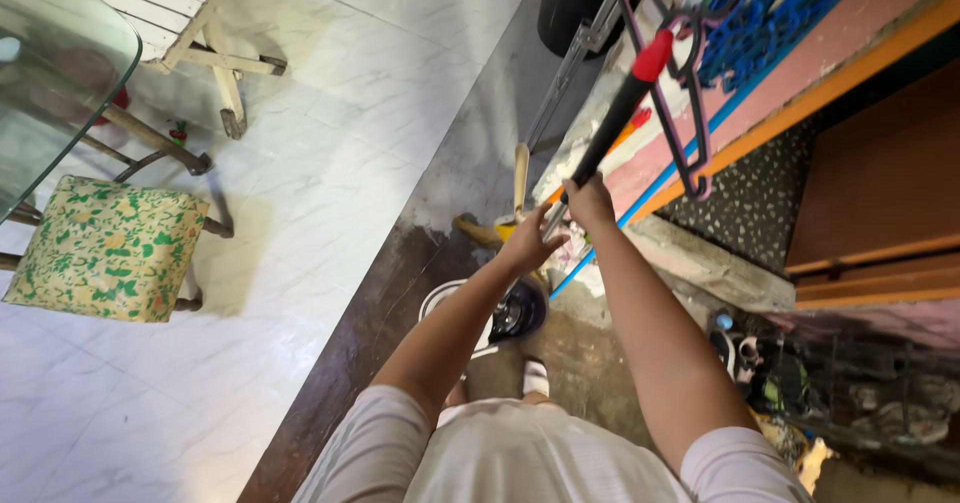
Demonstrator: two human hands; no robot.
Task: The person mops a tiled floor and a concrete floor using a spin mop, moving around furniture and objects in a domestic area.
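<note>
We see a mop handle (622,113), black with a red grip at its upper end, running on a long slant: the red end points up toward the hangers (690,83) on the pink ledge (800,63), the lower end drops toward the bucket (515,308) on the wet dark floor (350,353). Our right hand (590,201) is wrapped tight around the black shaft. Our left hand (528,243) sits just below it, fingers curled at the silver part of the pole; we cannot tell how firmly it grips. Beyond, across the marble floor (330,163), stand a floral-cushioned stool (105,248) and a glass tabletop (55,73).
</note>
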